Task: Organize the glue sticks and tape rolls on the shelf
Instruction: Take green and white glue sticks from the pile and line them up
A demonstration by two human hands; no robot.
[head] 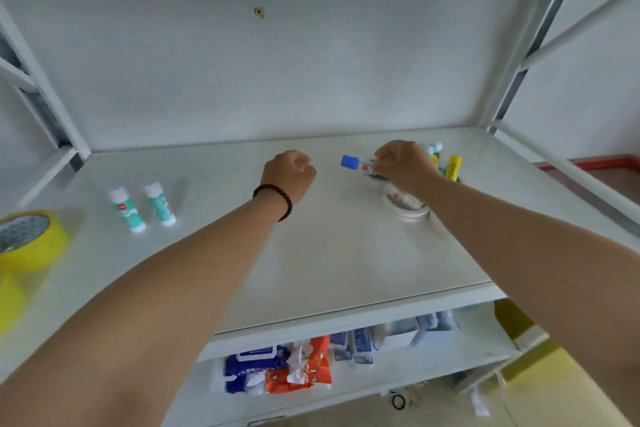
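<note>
The right hand [403, 165] is pinching a blue-capped glue stick [356, 164] in its fingers above the jumbled pile at the shelf's [311, 270] right, the left hand [289, 173] is hovering clenched and empty, and the stick probably needs carrying across to join the two teal glue sticks [143, 206] standing at left.

White metal shelving [346, 319] against white wall [277, 73]; yellow floor [561, 392] below right.

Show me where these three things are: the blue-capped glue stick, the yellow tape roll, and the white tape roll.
blue-capped glue stick [349, 162], head view, on its blue cap.
yellow tape roll [38, 246], head view, on its outer yellow side.
white tape roll [408, 211], head view, on its front rim.
</note>
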